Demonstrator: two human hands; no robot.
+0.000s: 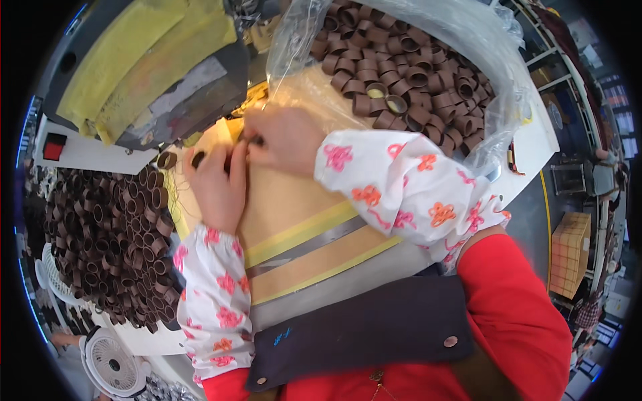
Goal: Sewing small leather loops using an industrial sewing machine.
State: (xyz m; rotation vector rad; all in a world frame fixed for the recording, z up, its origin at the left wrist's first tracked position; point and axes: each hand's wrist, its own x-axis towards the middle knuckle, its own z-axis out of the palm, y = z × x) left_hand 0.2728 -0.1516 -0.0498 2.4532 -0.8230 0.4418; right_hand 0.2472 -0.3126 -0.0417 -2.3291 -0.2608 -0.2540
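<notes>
Toward nine o'clock, short, thin-walled, dark brown rings (pixel 107 247) heap on the worktop (pixel 535 137). The left hand (pixel 219 184), near ten, half-curls by one; the right hand (pixel 284 139), at eleven, is bunched; both holds are unclear. At one, redder brown rings (pixel 418 77) fill clear plastic (pixel 291 40).

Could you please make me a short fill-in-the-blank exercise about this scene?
1. The left hand and right hand are close together near a dark machine covered with sheets coloured ____.
2. The pile of brown rings outside the clear plastic bag lies on the person's ____ side.
3. Behind their pink and orange flowers, the oversleeves have a background coloured ____.
4. The garment showing beyond the oversleeves is coloured ____.

Missing words: yellow; left; white; red.
</notes>
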